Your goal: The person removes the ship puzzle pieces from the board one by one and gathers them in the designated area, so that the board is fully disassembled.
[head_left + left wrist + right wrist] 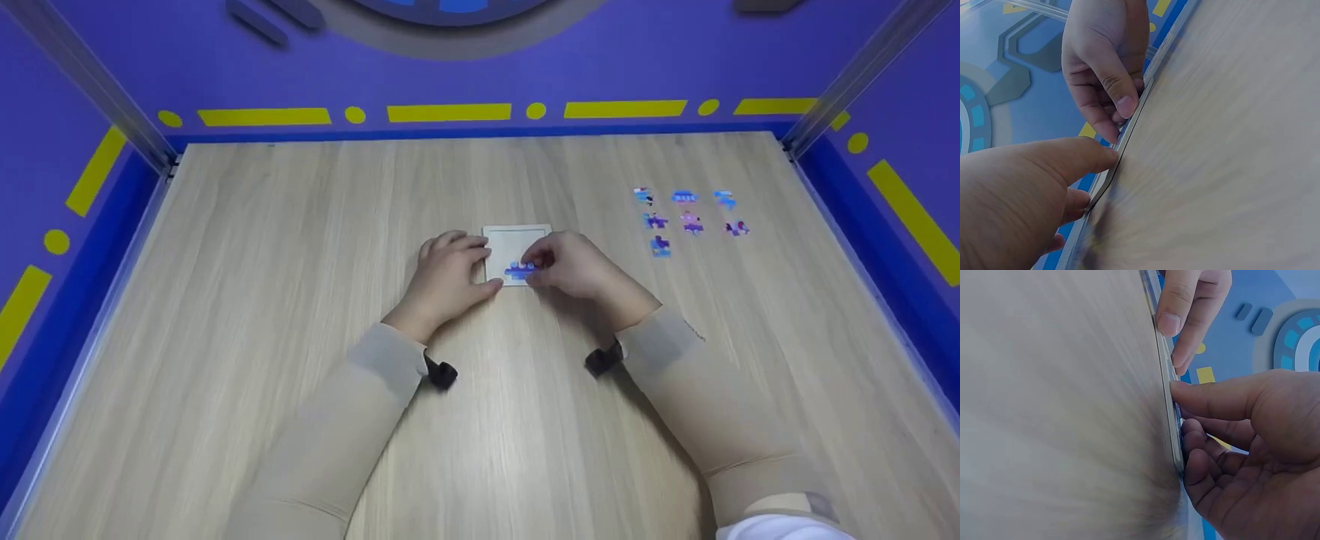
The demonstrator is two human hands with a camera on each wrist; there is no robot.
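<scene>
A small, square, pale wooden puzzle tray [517, 228] lies flat in the middle of the table. My left hand [450, 276] holds its left side, with the thumb at the lower left corner and fingertips along the left edge. Over the tray's lower part, my right hand [574, 264] pinches a blue and purple puzzle piece [516, 271] between thumb and fingers. The right wrist view shows the right hand [1264, 433] close against the tray edge [1167, 382]. Whether the piece lies flat on the tray floor cannot be made out.
Several loose puzzle pieces lie in rough rows at the right, among them a pink one [691, 222], a blue one [684, 196] and a purple one [660, 246]. Purple-blue walls [480, 82] with yellow marks stand around the wooden table [300, 225].
</scene>
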